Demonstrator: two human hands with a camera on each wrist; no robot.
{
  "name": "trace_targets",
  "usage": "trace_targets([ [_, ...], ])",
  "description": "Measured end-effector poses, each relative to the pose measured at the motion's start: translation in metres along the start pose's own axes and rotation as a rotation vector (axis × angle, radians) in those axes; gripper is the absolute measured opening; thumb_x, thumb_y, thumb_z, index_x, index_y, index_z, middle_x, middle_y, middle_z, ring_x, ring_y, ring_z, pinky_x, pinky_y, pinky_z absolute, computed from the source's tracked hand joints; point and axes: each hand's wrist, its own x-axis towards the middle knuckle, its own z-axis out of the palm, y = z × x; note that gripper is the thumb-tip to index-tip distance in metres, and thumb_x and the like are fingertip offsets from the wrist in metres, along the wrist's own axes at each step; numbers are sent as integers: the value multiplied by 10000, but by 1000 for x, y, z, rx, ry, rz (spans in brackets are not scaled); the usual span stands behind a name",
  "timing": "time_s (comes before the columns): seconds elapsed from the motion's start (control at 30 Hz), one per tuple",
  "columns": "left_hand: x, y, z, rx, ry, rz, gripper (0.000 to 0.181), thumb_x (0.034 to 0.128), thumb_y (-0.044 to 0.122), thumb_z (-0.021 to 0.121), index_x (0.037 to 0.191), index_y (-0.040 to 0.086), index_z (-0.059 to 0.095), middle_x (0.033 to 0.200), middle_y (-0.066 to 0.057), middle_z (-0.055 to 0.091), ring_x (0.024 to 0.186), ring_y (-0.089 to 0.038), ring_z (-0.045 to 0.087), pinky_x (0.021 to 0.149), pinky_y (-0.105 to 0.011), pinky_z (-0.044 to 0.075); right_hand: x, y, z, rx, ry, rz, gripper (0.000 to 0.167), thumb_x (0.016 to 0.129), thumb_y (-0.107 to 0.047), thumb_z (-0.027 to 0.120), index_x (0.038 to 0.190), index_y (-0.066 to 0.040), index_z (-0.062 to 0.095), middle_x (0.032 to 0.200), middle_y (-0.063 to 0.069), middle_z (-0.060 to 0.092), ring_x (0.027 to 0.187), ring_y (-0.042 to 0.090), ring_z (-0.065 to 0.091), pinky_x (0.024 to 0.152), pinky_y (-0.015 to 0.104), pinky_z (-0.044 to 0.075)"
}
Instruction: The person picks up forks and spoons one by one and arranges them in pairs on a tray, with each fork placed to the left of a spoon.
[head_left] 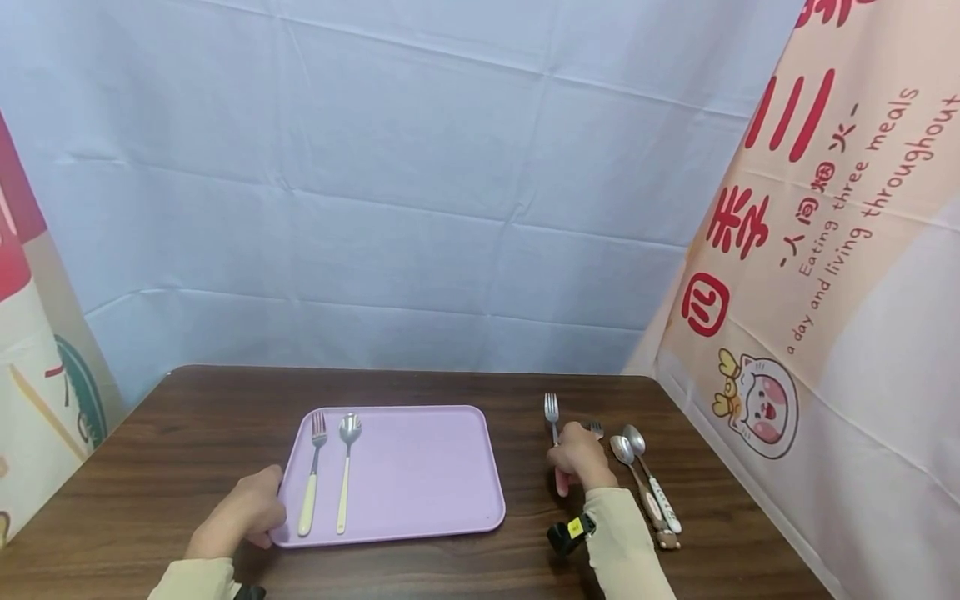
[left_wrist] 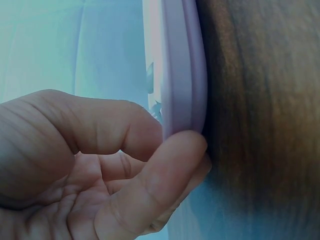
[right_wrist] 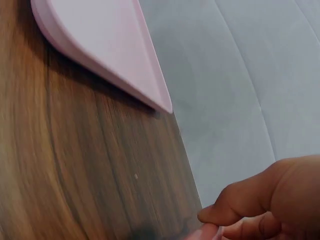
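My left hand (head_left: 243,510) grips the left rim of the lilac tray (head_left: 420,475); in the left wrist view the fingers (left_wrist: 150,185) pinch the tray's edge (left_wrist: 185,75). On the tray's left side lie a cream-handled fork (head_left: 309,500) and a spoon (head_left: 345,492), side by side. Right of the tray, my right hand (head_left: 581,457) pinches a fork (head_left: 551,408) with a pink handle, its tines pointing away; the hand covers its middle. In the right wrist view, the right hand (right_wrist: 270,200) holds a pink piece at the bottom edge.
Another fork (head_left: 597,429) shows partly behind my right hand. Two spoons lie to the right, one with a brown handle (head_left: 651,508) and one with a patterned white handle (head_left: 663,504). Pale cloth (head_left: 412,183) hangs behind the wooden table (head_left: 225,417), printed cloth at both sides.
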Motion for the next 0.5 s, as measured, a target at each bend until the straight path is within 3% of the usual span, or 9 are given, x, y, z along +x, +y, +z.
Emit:
trace_targets([
  [0.27, 0, 1, 0, 0, 3, 6, 248, 642, -150, 492, 871, -89, 417, 719, -200, 462, 451, -233, 568, 384, -280, 536, -2, -18, 14, -10, -1, -54, 245, 753, -39, 512, 514, -33, 565, 397, 51, 532, 403, 194, 577, 343, 200, 390],
  [0.5, 0, 0, 0, 4, 2, 6, 250, 641, -149, 494, 871, -89, 418, 717, -193, 463, 458, -232, 569, 386, -280, 537, -3, -30, 26, 42, 8, -103, 241, 740, -18, 533, 500, -42, 523, 389, 44, 516, 388, 172, 559, 350, 226, 441],
])
